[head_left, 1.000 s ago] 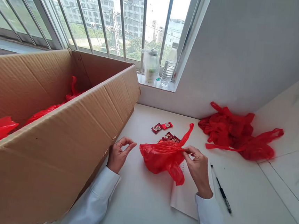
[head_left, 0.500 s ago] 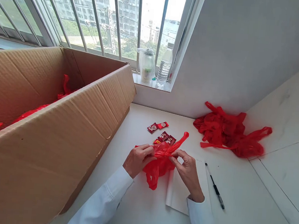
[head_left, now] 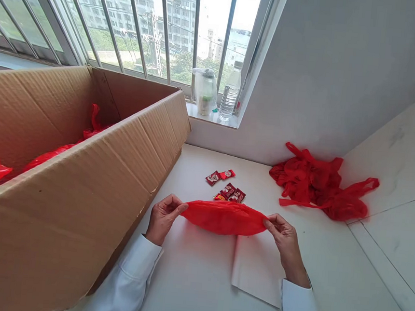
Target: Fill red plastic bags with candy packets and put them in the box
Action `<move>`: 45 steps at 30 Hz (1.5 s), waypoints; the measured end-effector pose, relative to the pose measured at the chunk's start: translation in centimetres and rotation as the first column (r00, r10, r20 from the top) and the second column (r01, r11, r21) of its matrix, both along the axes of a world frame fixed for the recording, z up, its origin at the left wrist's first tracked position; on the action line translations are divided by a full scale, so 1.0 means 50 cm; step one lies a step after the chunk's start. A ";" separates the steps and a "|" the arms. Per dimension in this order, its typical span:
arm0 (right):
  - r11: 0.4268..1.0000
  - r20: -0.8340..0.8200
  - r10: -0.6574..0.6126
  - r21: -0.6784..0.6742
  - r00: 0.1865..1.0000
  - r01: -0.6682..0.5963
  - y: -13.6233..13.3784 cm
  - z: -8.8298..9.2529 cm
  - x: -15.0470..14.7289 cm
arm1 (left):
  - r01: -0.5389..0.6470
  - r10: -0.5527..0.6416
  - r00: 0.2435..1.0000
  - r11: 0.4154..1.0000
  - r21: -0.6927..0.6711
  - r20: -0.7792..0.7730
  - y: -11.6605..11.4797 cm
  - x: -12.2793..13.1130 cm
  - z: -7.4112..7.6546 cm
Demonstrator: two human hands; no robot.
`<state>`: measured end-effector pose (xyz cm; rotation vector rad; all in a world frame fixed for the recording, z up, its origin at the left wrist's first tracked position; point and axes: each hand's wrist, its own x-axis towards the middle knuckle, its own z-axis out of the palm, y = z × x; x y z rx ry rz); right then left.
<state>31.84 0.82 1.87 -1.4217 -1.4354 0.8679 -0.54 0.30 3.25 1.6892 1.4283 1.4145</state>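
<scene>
One white tabletop (head_left: 185, 284) lies beneath both forearms. On its left side is the corrugated cardboard box (head_left: 90, 208), open at the top with red plastic inside, probably set there to keep its mouth within the left arm's reach. The heap of red plastic bags (head_left: 310, 179) sits against the wall at the far right, seemingly tucked into the corner to leave the middle for handwork. There, in front of the person, a single red plastic bag (head_left: 223, 220) is spread sideways and appears raised off the surface. The left hand (head_left: 163, 219) pinches one end between thumb and fingers and the right hand (head_left: 287, 240) pinches the other; two narrow grips set well apart likely keep the thin film stretched. Whether that edge is the bag's mouth or its base, I cannot tell.

As for edges, the box's long near wall slants close beside the left hand, giving that side the tighter room. The right side looks freer, with bare white surface up to the heap. A white booklet (head_left: 257, 273) lies partly under the bag's right half. Just beyond the bag's far edge are small printed packets (head_left: 227, 191), close enough to be brushed if it dips.
</scene>
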 end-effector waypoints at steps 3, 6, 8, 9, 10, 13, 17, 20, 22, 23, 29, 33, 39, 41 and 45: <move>0.997 0.051 0.072 -0.009 0.996 -0.071 -0.012 0.014 0.009 | -0.055 0.055 0.998 0.998 -0.002 -0.012 -0.016 0.006 0.006; 0.977 0.224 0.186 0.061 0.957 -0.204 -0.026 0.058 -0.009 | 0.014 0.026 0.974 0.985 0.173 -0.224 -0.036 0.041 0.038; 0.948 0.344 0.238 0.121 0.908 -0.294 -0.030 0.089 -0.036 | 0.163 0.012 0.877 0.933 0.320 -0.481 -0.043 0.076 0.059; 0.935 0.392 0.246 0.145 0.887 -0.323 -0.030 0.101 -0.053 | 0.237 0.029 0.803 0.901 0.364 -0.595 -0.043 0.094 0.066; 0.925 0.430 0.239 0.171 0.871 -0.338 -0.030 0.109 -0.071 | 0.288 0.058 0.734 0.876 0.387 -0.677 -0.041 0.112 0.070; 0.915 0.480 0.192 0.229 0.856 -0.333 -0.029 0.114 -0.113 | 0.339 0.120 0.619 0.851 0.401 -0.776 -0.030 0.147 0.066; 0.977 0.283 0.044 0.190 0.958 -0.101 -0.035 0.090 -0.108 | 0.321 0.024 0.681 0.889 0.327 -0.732 -0.024 0.121 0.054; 0.982 -0.074 -0.153 0.096 0.985 0.160 -0.035 0.060 -0.065 | 0.276 -0.071 0.780 0.931 0.240 -0.622 -0.032 0.070 0.051; 0.970 -0.296 -0.220 0.030 0.929 0.240 -0.033 0.039 -0.037 | 0.215 -0.111 0.869 0.963 0.165 -0.482 -0.041 0.042 0.052; 0.962 -0.366 -0.252 0.002 0.896 0.271 -0.032 0.032 -0.027 | 0.185 -0.124 0.911 0.975 0.120 -0.394 -0.046 0.033 0.052; 0.728 -0.402 -0.461 0.339 0.791 0.596 -0.074 0.087 -0.046 | 0.217 -0.215 0.973 0.976 -0.011 0.087 -0.064 0.037 0.065; 0.710 0.122 -0.123 0.704 0.985 0.002 -0.110 0.175 -0.105 | 0.227 -0.220 0.957 0.974 -0.016 0.188 -0.068 0.067 0.075; 0.709 0.724 0.197 0.361 0.661 -0.606 -0.068 0.162 -0.181 | 0.145 -0.154 0.936 0.988 0.052 0.318 -0.083 0.089 0.085; 0.743 0.759 0.153 0.334 0.633 -0.580 -0.052 0.138 -0.187 | 0.155 -0.172 0.921 0.985 0.076 0.349 -0.092 0.083 0.089; 0.822 0.784 -0.029 0.372 0.620 -0.431 -0.037 0.118 -0.173 | 0.076 -0.067 0.859 0.997 0.002 0.507 -0.107 0.073 0.103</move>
